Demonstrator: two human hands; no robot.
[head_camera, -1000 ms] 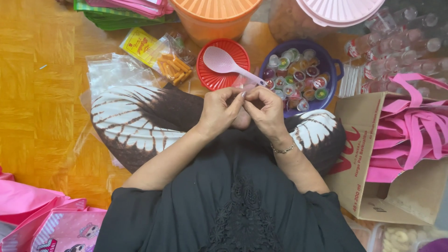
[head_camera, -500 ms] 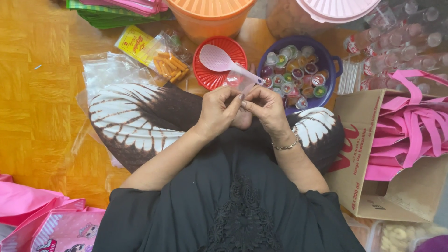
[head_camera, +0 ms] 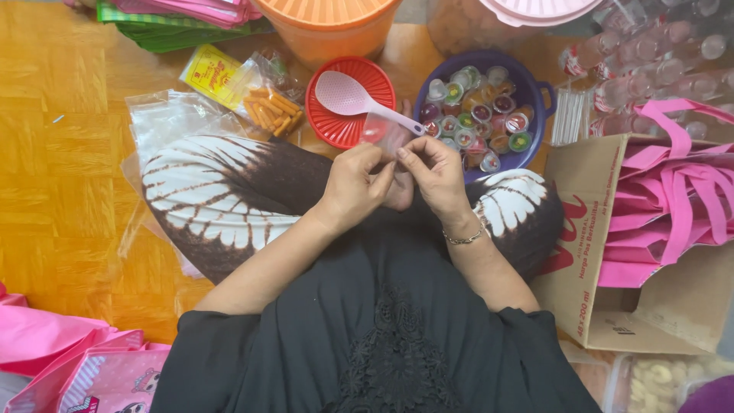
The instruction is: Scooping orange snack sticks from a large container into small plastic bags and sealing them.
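Observation:
I sit cross-legged on a wooden floor. My left hand (head_camera: 358,185) and my right hand (head_camera: 433,174) meet over my lap, both pinching the edges of a small clear plastic bag (head_camera: 384,134) held between them. Just beyond my fingers stands a red bowl (head_camera: 330,122) with a pink plastic spoon (head_camera: 352,97) lying across it. To its right a purple bowl (head_camera: 535,84) holds several small jelly cups in mixed colours. A silver bracelet is on my right wrist.
Clear bags of orange snack sticks (head_camera: 269,107) lie at my left knee. An orange tub (head_camera: 329,23) and a pink-lidded jar (head_camera: 535,11) stand behind. A cardboard box (head_camera: 581,291) of pink bags sits right, small water bottles (head_camera: 650,53) beyond.
My hands have lifted slightly and spread the small clear bag open between my fingertips; before, they were pressed close together over it.

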